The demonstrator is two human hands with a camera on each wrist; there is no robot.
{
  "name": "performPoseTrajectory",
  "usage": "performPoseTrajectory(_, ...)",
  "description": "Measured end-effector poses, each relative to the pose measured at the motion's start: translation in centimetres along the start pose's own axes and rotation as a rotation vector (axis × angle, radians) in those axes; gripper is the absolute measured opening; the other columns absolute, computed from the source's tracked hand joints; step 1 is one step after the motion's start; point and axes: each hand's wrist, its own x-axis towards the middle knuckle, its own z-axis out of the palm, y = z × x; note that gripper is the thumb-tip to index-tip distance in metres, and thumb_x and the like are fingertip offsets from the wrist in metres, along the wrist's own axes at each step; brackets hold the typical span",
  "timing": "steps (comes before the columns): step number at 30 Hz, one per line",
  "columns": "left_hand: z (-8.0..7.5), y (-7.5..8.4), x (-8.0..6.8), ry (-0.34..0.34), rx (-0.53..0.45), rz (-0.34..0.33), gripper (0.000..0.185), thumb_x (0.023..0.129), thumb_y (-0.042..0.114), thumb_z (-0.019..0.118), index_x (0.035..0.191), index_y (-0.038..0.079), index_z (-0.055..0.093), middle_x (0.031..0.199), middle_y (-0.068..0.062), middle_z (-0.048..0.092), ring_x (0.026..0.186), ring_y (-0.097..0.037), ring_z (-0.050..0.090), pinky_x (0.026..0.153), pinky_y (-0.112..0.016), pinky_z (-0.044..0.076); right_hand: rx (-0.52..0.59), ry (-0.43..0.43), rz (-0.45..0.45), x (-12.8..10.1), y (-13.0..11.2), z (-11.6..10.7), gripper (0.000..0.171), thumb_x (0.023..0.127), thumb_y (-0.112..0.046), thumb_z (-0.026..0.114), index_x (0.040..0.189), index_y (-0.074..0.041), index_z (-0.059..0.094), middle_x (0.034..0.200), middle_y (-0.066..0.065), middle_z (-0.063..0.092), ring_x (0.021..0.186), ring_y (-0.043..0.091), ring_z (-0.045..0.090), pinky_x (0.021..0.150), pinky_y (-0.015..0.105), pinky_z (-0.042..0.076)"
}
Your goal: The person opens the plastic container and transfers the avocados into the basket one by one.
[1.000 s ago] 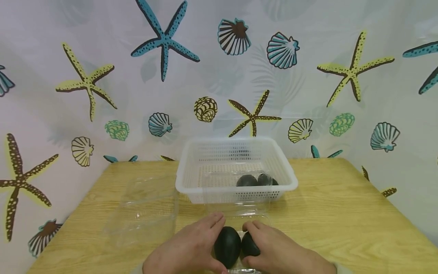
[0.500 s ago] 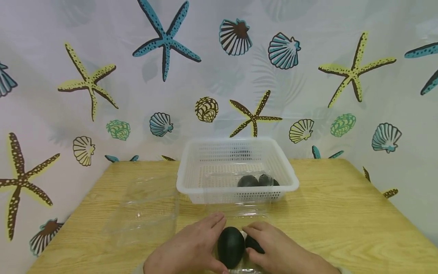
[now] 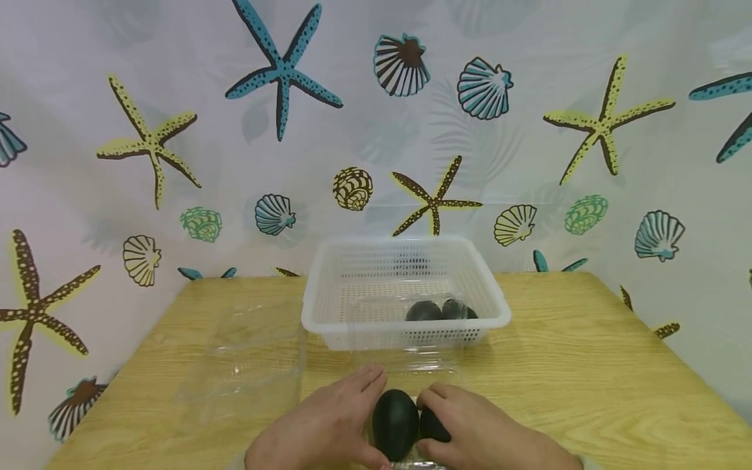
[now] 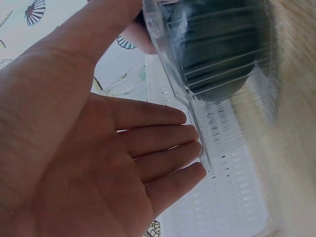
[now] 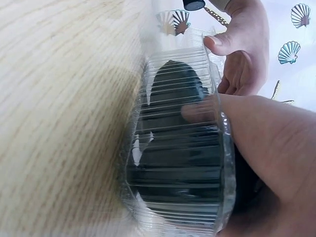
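Low in the frame's centre, both hands work two dark eggs in a clear box: the left hand (image 3: pixel 320 424), fingers fairly straight, steadies the bigger egg (image 3: pixel 395 423), while the right hand (image 3: pixel 478 427) curls round the smaller egg (image 3: pixel 431 424). Beyond, two eggs (image 3: pixel 437 309) already lie in the basket (image 3: pixel 405 290) on the surface (image 3: pixel 587 372), so about half seems left.

Head overview; wrist close-ups, shared container (image 3: pixel 405 365)

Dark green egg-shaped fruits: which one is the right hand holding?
The smaller-looking dark green egg-shaped fruit in the near clear plastic container, under the right hand. Its neighbour sits against the left hand; the others lie in the white basket.
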Motion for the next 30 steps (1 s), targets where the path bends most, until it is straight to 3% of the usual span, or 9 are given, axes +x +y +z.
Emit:
performPoseTrajectory(4,-0.1,-0.1,0.0,-0.023,-0.041,-0.012,0.104,0.072,0.066,0.077,0.149,0.005,0.039,0.156,-0.009,0.040,0.142,-0.022,0.042,0.112,-0.036,0.044,-0.021,-0.053,-0.010,-0.2,0.2,-0.2,0.046,0.090,-0.053,0.065,0.120,-0.017,0.066,0.115,-0.004,0.062,0.099,0.009,0.060,0.081,0.029,0.056)
performPoseTrajectory(7,-0.1,0.0,0.1,-0.024,-0.045,-0.014,0.104,0.073,0.066,0.076,0.149,0.006,0.039,0.156,-0.009,0.039,0.143,-0.023,0.041,0.112,-0.037,0.044,-0.006,-0.095,0.038,-0.4,0.3,-0.3,0.058,0.090,-0.058,0.062,0.129,-0.015,0.063,0.123,-0.001,0.062,0.107,0.014,0.060,0.086,0.034,0.057)
performPoseTrajectory(11,-0.1,0.0,0.2,-0.030,-0.027,-0.024,0.110,0.071,0.068,0.076,0.151,0.004,0.037,0.159,-0.010,0.036,0.146,-0.025,0.038,0.113,-0.039,0.044,0.061,-0.087,0.101,-0.4,0.3,-0.3,0.062,0.087,-0.059,0.066,0.127,-0.013,0.059,0.115,-0.003,0.063,0.098,0.009,0.060,0.081,0.031,0.056)
performPoseTrajectory(15,-0.1,0.0,0.2,-0.038,-0.026,-0.028,0.111,0.071,0.069,0.076,0.151,0.003,0.036,0.159,-0.011,0.035,0.146,-0.025,0.037,0.113,-0.038,0.043,0.157,-0.023,0.088,-0.4,0.4,-0.2,0.047,0.084,-0.052,0.073,0.111,-0.018,0.054,0.095,-0.010,0.059,0.080,0.000,0.053,0.067,0.021,0.049)
performPoseTrajectory(18,0.0,0.0,0.2,-0.017,-0.015,-0.008,0.107,0.071,0.068,0.076,0.149,0.003,0.039,0.156,-0.011,0.039,0.143,-0.023,0.041,0.112,-0.037,0.044,0.176,0.024,0.067,-0.5,0.4,0.0,0.042,0.085,-0.047,0.073,0.107,-0.019,0.051,0.091,-0.011,0.056,0.078,-0.001,0.050,0.064,0.018,0.046)
performPoseTrajectory(23,0.0,0.0,0.2,0.022,-0.013,0.015,0.101,0.070,0.067,0.077,0.142,0.005,0.043,0.150,-0.008,0.045,0.137,-0.020,0.047,0.109,-0.034,0.047,0.137,0.120,0.030,-0.9,0.4,0.3,0.038,0.089,-0.042,0.069,0.114,-0.017,0.055,0.103,-0.010,0.057,0.091,0.002,0.053,0.074,0.022,0.050)
performPoseTrajectory(30,-0.2,-0.1,-0.1,-0.040,-0.027,-0.030,0.110,0.072,0.067,0.075,0.152,0.003,0.035,0.160,-0.011,0.034,0.148,-0.025,0.035,0.114,-0.038,0.042,0.077,0.352,-0.172,-1.1,0.7,0.6,0.025,0.089,-0.024,0.073,0.113,-0.019,0.066,0.113,-0.012,0.056,0.099,0.004,0.056,0.081,0.026,0.054)
